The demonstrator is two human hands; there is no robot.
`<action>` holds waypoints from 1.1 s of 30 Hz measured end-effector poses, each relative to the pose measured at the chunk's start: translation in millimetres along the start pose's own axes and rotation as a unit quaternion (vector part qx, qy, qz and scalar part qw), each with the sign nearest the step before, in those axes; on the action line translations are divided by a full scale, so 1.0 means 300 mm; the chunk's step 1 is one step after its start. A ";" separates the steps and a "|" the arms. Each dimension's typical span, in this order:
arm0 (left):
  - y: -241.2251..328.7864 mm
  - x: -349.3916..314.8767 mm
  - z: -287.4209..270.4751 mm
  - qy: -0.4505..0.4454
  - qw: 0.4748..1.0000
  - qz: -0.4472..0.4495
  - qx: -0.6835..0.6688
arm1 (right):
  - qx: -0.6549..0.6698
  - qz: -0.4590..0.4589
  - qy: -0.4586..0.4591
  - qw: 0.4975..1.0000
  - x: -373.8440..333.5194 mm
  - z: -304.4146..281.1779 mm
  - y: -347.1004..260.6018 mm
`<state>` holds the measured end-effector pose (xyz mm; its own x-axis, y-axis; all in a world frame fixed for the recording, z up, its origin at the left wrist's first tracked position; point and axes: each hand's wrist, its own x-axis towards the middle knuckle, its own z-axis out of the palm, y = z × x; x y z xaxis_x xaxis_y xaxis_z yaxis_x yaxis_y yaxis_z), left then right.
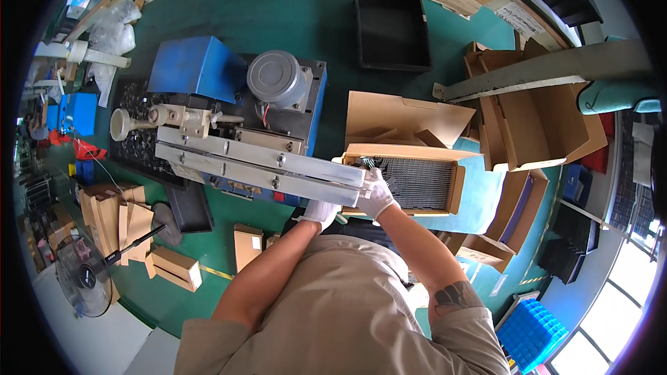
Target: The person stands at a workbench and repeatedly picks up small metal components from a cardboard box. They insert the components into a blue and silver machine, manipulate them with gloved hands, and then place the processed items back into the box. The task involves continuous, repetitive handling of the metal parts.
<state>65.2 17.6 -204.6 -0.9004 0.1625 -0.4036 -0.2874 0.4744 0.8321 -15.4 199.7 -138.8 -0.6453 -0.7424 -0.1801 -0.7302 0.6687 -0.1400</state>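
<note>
Head view: forearms extended forward; left hand (pixel 321 214) just below metal rails (pixel 313 167), right hand (pixel 377 196) at their right end, finger closure unclear. Rails front blue machine (pixel 194 66), long axis left-right, right end angled nearer the person.

Through one head-worn fisheye we look steeply down, facing the bench (pixel 299 0); the shirt (pixel 340 298) is nearest, at the bottom, the left hand (pixel 321 213) and right hand (pixel 376 196) farther, near mid-picture.
</note>
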 end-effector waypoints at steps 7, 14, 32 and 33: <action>0.046 -0.014 -0.032 0.028 0.995 -0.013 -0.091 | 0.062 0.016 0.041 0.997 -0.001 0.133 -0.030; 0.085 -0.013 -0.046 -0.001 0.989 -0.037 -0.140 | 0.115 0.042 0.022 0.992 0.012 0.274 -0.022; 0.160 -0.025 -0.074 0.003 0.932 -0.105 -0.348 | 0.111 0.075 0.089 0.987 0.033 0.182 -0.049; 0.185 -0.028 -0.086 -0.003 0.908 -0.124 -0.401 | 0.118 0.078 0.092 0.986 0.038 0.196 -0.051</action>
<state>48.4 20.1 -145.1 -0.7743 0.1428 -0.6165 -0.6286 -0.2851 0.7236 1.4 183.4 -195.9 -0.7909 -0.6107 -0.0399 -0.5611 0.7496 -0.3512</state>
